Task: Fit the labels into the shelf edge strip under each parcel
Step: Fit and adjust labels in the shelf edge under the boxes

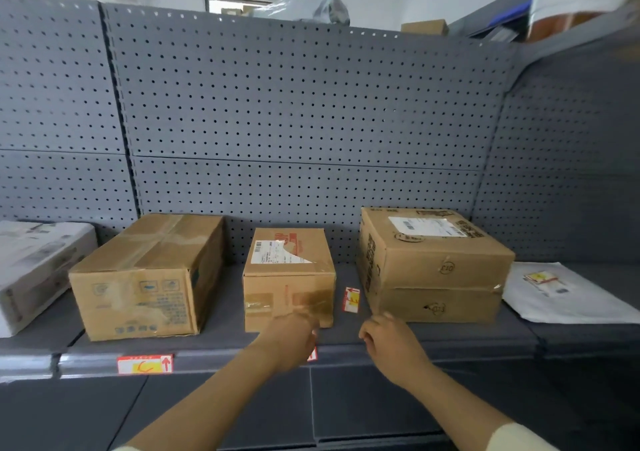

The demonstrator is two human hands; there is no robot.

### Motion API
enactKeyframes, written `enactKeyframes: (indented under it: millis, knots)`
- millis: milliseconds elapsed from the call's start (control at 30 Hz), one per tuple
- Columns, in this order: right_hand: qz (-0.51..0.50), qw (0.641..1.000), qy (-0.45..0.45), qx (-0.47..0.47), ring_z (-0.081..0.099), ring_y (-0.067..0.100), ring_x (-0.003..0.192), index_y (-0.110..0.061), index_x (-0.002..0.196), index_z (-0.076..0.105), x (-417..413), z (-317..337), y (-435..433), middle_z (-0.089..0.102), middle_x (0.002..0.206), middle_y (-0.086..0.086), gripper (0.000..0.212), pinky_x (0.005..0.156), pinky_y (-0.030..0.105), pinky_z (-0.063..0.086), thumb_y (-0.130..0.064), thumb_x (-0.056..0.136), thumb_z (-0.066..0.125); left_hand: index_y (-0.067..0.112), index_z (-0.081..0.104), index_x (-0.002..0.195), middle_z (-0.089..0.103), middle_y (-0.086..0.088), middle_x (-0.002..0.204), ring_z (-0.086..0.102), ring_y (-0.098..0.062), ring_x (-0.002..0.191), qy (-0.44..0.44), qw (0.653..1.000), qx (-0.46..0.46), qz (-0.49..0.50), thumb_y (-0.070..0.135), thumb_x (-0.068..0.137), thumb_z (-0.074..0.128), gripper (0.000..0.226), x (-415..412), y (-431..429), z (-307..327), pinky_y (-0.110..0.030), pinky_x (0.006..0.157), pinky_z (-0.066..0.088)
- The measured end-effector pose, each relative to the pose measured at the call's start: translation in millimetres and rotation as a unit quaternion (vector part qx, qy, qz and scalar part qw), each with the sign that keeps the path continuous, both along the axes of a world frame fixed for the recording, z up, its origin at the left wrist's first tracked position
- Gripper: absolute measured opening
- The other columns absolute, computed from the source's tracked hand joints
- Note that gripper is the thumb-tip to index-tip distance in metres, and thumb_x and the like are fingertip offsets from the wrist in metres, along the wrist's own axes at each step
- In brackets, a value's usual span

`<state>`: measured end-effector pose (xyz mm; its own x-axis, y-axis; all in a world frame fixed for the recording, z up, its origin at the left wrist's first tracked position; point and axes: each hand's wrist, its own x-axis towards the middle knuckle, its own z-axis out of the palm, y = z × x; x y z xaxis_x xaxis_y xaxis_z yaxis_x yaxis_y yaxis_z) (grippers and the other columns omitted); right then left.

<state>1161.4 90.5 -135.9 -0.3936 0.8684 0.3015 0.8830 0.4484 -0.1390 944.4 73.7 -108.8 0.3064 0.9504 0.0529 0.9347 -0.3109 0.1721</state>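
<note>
Three cardboard parcels stand on the grey shelf: a wide left parcel (145, 277), a smaller middle parcel (289, 277) and a tall right parcel (433, 263). A red, white and yellow label (144, 364) sits in the shelf edge strip (214, 360) under the left parcel. My left hand (294, 341) covers the strip below the middle parcel, and a corner of a second label (312, 354) peeks out beside it. A third label (351, 299) lies loose on the shelf between the middle and right parcels. My right hand (391, 343) hovers near the right parcel's front, fingers curled, holding nothing visible.
A white-wrapped package (31, 270) rests at far left. At far right lies a white mailer bag (568, 294) with another label (542, 279) on top. Grey pegboard (294, 121) backs the shelf. A lower shelf (242, 409) sits below the strip.
</note>
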Motion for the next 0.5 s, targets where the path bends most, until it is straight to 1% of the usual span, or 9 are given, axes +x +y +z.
enactKeyframes:
  millis: [67, 167, 233, 333, 400, 500]
  knots:
    - [-0.021, 1.000, -0.004, -0.005, 0.052, 0.017, 0.107, -0.016, 0.107, 0.065, 20.0, -2.0, -2.1, 0.063, 0.113, 0.001, 0.021, 0.089, 0.029, 0.043, -0.013, 0.096, 0.048, 0.011, 0.060, 0.118, 0.064, -0.011, 0.120, 0.061, -0.028, 0.108, 0.029, 0.999, 0.006, -0.020, 0.020, 0.100, 0.043, 0.026, 24.1, 6.6, 3.4, -0.039, 0.095, 0.050]
    - [-0.048, 0.999, -0.013, -0.011, 0.051, 0.018, 0.109, -0.016, 0.108, 0.064, 52.5, -3.1, -2.9, 0.063, 0.115, 0.001, 0.022, 0.092, 0.029, 0.042, -0.013, 0.096, 0.047, 0.008, 0.058, 0.117, 0.065, -0.015, 0.118, 0.061, -0.033, 0.108, 0.063, 0.998, 0.012, -0.025, 0.019, 0.100, 0.041, 0.026, 60.2, 16.5, 3.3, -0.039, 0.092, 0.050]
    - [-0.066, 0.998, -0.017, -0.010, 0.050, 0.018, 0.110, -0.017, 0.108, 0.064, 75.5, -3.1, -1.7, 0.063, 0.116, 0.000, 0.022, 0.092, 0.029, 0.041, -0.013, 0.095, 0.047, 0.006, 0.058, 0.118, 0.064, -0.016, 0.119, 0.062, -0.034, 0.109, 0.054, 0.998, -0.012, -0.017, 0.017, 0.100, 0.042, 0.026, 82.1, 26.3, 0.5, -0.039, 0.089, 0.050]
    - [-0.085, 0.996, -0.030, -0.020, 0.050, 0.019, 0.112, -0.016, 0.109, 0.063, 110.8, -3.3, 2.1, 0.062, 0.117, 0.001, 0.022, 0.092, 0.029, 0.040, -0.014, 0.096, 0.045, 0.000, 0.058, 0.120, 0.063, -0.021, 0.122, 0.062, -0.035, 0.111, 0.063, 0.997, -0.044, -0.014, 0.008, 0.100, 0.043, 0.027, 109.2, 47.1, -7.1, -0.041, 0.092, 0.050]
    - [-0.094, 0.995, -0.038, -0.024, 0.050, 0.019, 0.112, -0.016, 0.110, 0.063, 135.0, -2.5, 8.1, 0.063, 0.118, 0.001, 0.024, 0.093, 0.029, 0.041, -0.014, 0.096, 0.043, 0.003, 0.059, 0.119, 0.064, -0.019, 0.120, 0.063, -0.033, 0.110, 0.036, 0.998, -0.044, 0.009, 0.008, 0.099, 0.043, 0.026, 121.3, 64.7, -12.9, -0.040, 0.093, 0.052]
    - [-0.092, 0.994, -0.047, -0.028, 0.050, 0.018, 0.110, -0.019, 0.109, 0.064, 171.7, 1.8, 24.4, 0.064, 0.115, -0.002, 0.026, 0.091, 0.029, 0.041, -0.014, 0.095, 0.043, 0.011, 0.059, 0.118, 0.065, -0.012, 0.118, 0.064, -0.026, 0.107, 0.002, 0.998, -0.011, 0.054, 0.010, 0.096, 0.044, 0.026, 134.6, 87.7, -19.0, -0.036, 0.092, 0.054]
